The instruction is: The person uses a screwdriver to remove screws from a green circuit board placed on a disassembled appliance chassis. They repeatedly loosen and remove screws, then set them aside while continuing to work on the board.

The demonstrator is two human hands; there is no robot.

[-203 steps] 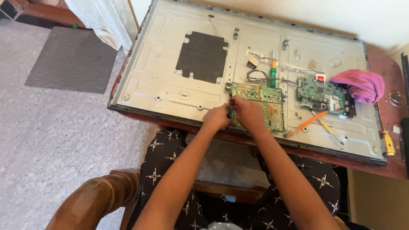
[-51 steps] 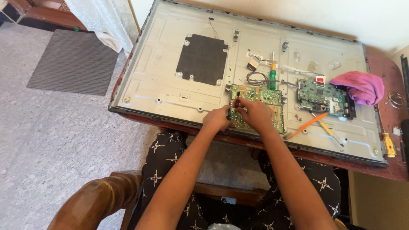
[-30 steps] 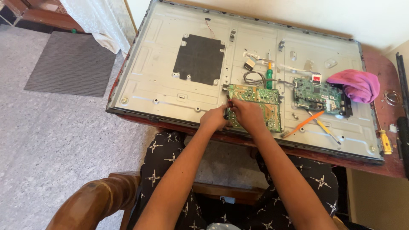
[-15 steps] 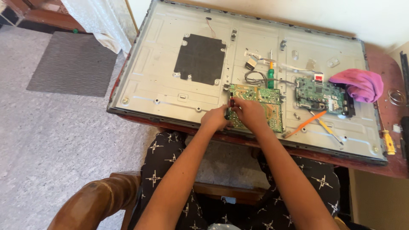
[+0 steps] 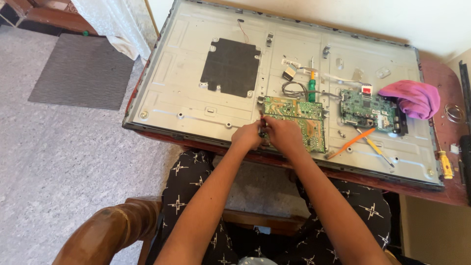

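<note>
Both hands pinch at near-left corner of green rectangular circuit board (image 5: 297,120): left hand (image 5: 247,136), right hand (image 5: 283,135), fingertips closed on something small (too tiny to identify). Risk: slip could bend board, tug black cable bundle (image 5: 293,90) beyond board.

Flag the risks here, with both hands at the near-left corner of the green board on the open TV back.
1. Both the left hand and right hand pinch at the green circuit board; bare fingers may touch its components or strain a connector.
2. The orange tool and a yellow-handled screwdriver lie loose on the metal back panel; they could roll or short something.
3. The panel overhangs the table edge near the lap and could tip.
</note>
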